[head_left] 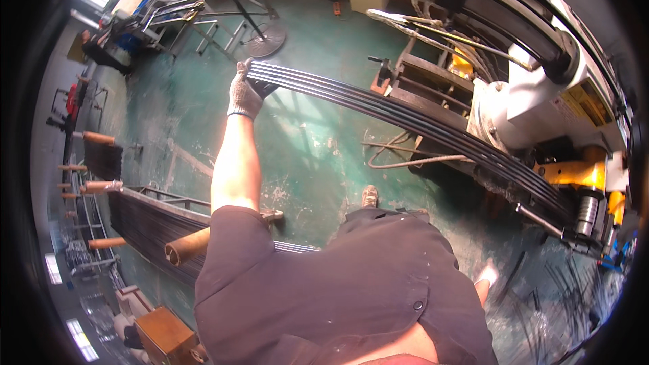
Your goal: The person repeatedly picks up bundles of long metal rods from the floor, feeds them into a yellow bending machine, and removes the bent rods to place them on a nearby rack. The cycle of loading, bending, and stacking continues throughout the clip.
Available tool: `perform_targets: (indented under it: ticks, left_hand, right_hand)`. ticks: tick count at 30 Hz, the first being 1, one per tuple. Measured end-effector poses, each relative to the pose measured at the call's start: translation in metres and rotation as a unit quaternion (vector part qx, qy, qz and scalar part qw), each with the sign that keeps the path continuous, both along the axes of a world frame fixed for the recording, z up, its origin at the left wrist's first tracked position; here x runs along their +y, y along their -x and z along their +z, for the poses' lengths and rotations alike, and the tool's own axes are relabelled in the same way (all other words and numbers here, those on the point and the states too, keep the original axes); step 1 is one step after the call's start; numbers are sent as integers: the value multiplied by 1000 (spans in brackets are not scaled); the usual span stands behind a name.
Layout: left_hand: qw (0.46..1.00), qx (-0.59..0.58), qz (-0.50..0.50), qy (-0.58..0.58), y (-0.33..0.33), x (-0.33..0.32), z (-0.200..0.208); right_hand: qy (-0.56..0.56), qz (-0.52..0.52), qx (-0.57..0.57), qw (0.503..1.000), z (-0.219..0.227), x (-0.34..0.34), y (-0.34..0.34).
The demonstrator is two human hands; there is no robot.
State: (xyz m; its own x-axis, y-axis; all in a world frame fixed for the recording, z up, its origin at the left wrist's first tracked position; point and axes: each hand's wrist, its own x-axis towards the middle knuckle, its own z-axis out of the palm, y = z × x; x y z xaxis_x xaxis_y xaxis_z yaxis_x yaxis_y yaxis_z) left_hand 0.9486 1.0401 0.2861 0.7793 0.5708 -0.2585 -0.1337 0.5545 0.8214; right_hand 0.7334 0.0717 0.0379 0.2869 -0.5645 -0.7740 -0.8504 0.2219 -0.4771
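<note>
My left hand (245, 94), in a pale knitted work glove, is closed round the near-left ends of several long, thin metal rods (365, 103). They lie side by side as a flat bundle and run right, past the machine's front, to a yellow-and-steel head (587, 213) at the far right. Low at my right side, my right hand (487, 274) shows as a small, overexposed patch beside my body. Its fingers cannot be made out, nor whether it holds anything.
A large white machine (541, 94) with hoses stands at right. Loose dark rods (554, 297) litter the floor below it. At left, a rack with cardboard-tube-covered arms (186, 247) bears more dark rods (145, 223). A round metal base (265, 42) stands ahead; another person (105, 53) is far left.
</note>
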Motion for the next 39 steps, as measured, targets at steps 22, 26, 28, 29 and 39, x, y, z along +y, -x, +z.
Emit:
perform_targets:
  ticks: [22, 26, 28, 29, 39]
  left_hand:
    - [978, 82, 64, 181, 71, -198, -76]
    - [938, 176, -3, 300, 84, -370, -157]
    - [896, 241, -31, 373, 97, -450, -187]
    - [867, 292, -24, 403, 86, -503, -190]
    - [94, 59, 514, 851, 42, -609, -176]
  right_hand:
    - [160, 98, -19, 982, 58, -8, -35]
    - [153, 247, 3, 957, 41, -70, -19]
    - [199, 325, 56, 923, 11, -107, 1]
    - [230, 323, 70, 915, -25, -137, 21]
    - [192, 234, 3, 953, 1, -239, 8]
